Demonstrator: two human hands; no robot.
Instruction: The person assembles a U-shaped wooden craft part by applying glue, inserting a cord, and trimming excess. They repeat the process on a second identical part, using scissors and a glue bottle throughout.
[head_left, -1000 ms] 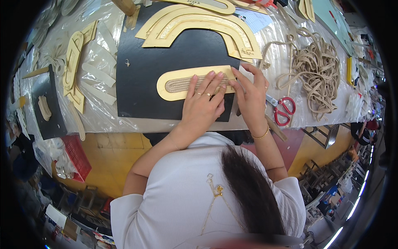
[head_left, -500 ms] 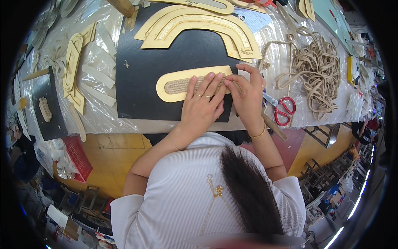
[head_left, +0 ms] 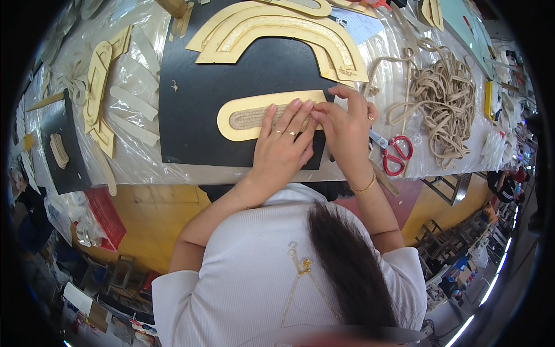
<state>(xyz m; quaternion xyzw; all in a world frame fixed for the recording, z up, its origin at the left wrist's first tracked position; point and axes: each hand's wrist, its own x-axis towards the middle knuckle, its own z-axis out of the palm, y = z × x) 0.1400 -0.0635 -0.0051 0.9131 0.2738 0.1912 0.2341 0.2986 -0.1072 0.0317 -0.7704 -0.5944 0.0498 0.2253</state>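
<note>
Ctr of frame, the tan cord piece (head_left: 246, 120) lies within the yellow template (head_left: 224, 130) (prob. light, soft & bendy; best held by its edges), L hand (head_left: 281, 149) flat on it, fingers slightly spread, R hand (head_left: 344, 128) near-pinched at its right end, hold unclear.

both forearms (head_left: 374, 202) reach over the bench's (head_left: 150, 173) near edge. left hand (head_left: 282, 141) is palm down, fingers a bit spread, pointing at the far edge. right hand (head_left: 345, 128) is kinda curled, thumb and index close together by the left fingertips.
</note>
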